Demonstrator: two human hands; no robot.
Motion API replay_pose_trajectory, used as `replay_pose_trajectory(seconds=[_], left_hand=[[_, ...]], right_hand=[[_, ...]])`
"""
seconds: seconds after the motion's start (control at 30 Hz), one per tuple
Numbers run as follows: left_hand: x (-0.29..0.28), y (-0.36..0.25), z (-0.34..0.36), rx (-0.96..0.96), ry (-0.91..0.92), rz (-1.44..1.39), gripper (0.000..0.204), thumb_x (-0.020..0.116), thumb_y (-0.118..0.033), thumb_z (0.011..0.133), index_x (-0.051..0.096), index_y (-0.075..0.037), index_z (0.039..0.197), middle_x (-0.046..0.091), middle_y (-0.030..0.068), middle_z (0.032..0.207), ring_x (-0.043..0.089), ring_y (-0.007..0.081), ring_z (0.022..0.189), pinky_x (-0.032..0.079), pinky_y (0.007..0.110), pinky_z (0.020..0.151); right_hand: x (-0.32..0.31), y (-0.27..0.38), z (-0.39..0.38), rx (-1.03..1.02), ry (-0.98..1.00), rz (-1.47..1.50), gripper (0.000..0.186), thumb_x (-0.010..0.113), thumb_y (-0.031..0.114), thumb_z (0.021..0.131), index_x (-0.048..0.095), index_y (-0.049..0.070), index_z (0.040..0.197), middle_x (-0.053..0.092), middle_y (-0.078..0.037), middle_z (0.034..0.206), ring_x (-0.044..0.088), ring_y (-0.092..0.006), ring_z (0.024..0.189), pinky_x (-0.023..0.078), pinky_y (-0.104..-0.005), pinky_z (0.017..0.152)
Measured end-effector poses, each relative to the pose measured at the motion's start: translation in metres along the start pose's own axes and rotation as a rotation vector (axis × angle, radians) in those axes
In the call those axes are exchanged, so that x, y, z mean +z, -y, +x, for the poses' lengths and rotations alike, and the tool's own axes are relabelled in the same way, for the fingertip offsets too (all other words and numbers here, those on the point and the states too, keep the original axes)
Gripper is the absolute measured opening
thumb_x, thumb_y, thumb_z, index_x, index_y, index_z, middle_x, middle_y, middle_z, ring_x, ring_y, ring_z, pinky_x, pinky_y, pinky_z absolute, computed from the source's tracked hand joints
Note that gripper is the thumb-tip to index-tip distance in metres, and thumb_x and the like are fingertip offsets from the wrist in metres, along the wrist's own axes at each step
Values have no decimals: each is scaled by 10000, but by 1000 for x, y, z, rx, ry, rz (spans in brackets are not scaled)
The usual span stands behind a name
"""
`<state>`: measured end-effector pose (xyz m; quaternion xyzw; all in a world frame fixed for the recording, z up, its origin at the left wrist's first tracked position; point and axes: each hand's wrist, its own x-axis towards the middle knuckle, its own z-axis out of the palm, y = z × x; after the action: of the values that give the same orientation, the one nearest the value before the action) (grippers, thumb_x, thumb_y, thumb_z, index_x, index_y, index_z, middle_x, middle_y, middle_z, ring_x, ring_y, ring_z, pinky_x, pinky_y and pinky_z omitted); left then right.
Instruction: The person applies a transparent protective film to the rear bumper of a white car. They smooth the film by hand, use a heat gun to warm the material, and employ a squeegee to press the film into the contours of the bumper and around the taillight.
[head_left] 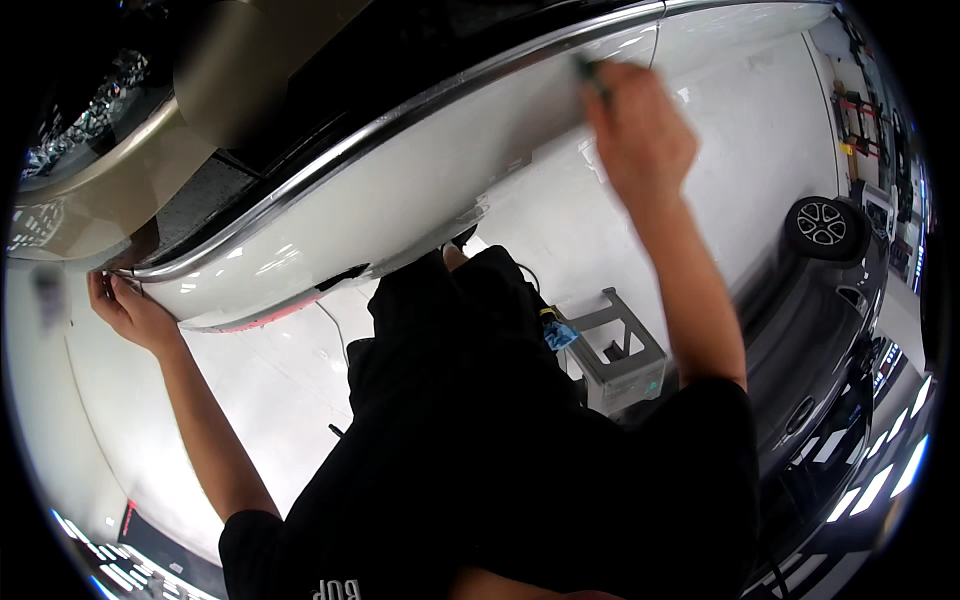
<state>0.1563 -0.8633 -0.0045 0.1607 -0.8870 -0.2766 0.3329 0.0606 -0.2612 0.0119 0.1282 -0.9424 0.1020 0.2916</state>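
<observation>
A white car door panel [400, 190] stretches across the upper middle, with a bright chrome trim strip [330, 160] along its top edge. My left hand [133, 310] is at the left end of the door, its fingers curled round the edge by the end of the trim. Toward the upper right, my right hand [648, 135] is closed on a small dark green tool [585, 68]. The tool's tip is close to the panel, just below the trim. Blur hides the tool's exact shape and whether it touches.
A grey step stool [622, 375] stands to my right, with a crumpled blue cloth [560, 335] beside it. Farther right is a dark car [790, 350] with its wheel [826, 228] showing. A thin dark cord [335, 325] hangs below the door. Shelving [858, 130] lines the far right.
</observation>
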Motion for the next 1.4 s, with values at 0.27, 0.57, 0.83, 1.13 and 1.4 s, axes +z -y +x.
replay_pose_trajectory(seconds=[0.27,0.57,0.83,1.13,1.4], left_hand=[[-4,0,1,2,-3,-21,408,507,-135,1072,501,61,1429,543,180,1432,583,262,1259,470,363,1074],[-1,-4,-4,7,-15,-25,405,512,-133,1068,513,62,1423,553,177,1425,585,256,1254,461,358,1082],[-2,-20,-5,-4,-23,-3,378,506,-108,1066,534,44,1410,553,152,1448,584,244,1268,461,348,1089],[2,-14,-3,-15,-16,-35,384,506,-113,1060,538,43,1410,549,156,1454,584,241,1266,463,346,1084],[7,-23,-3,22,-68,-1,393,551,-144,1046,576,58,1382,604,160,1406,615,239,1223,477,338,1057]], right_hand=[[-22,25,-25,-53,-28,147,207,750,152,847,725,118,1050,702,-22,996,675,-192,751,528,-314,601],[-17,-62,15,53,88,-103,204,684,271,973,711,175,1151,724,-2,1063,714,-281,889,562,-399,689],[-52,-21,-44,1032,120,722,387,614,334,1060,652,-14,1225,714,-109,1088,682,-212,892,543,-340,815],[-40,45,-86,1091,157,1477,519,572,307,1077,497,-6,1484,659,-61,1269,591,-166,1158,478,-347,1011],[-52,70,-36,1052,158,1165,452,550,100,1017,482,-17,1448,575,-35,986,550,-119,775,449,-257,662]])
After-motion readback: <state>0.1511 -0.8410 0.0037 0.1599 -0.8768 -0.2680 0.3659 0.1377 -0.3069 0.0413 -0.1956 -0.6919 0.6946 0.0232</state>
